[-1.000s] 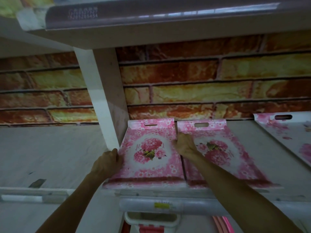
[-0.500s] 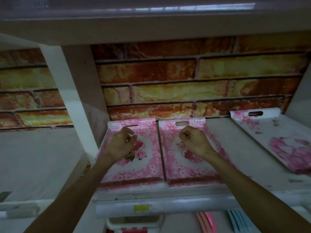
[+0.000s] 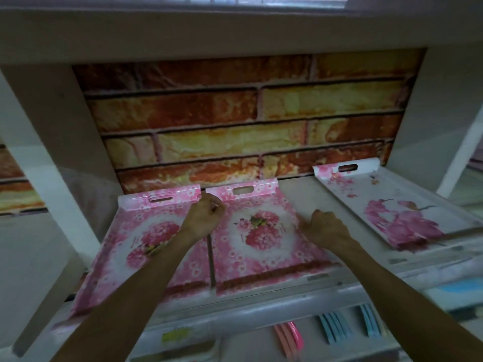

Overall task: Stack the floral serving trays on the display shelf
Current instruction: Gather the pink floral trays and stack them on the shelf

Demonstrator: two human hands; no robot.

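The middle tray lies flat on the shelf, its long axis running front to back with the handle slot at the far end by the brick wall — and it sits between the two hands. The left hand curls at the tray's left edge, right beside the left tray, and the right hand curls at its right edge; whether either really clamps the rim I cannot tell. A third tray lies well apart, right of the middle tray — the right hand is the nearer to it, so any reach that way looks like its job.
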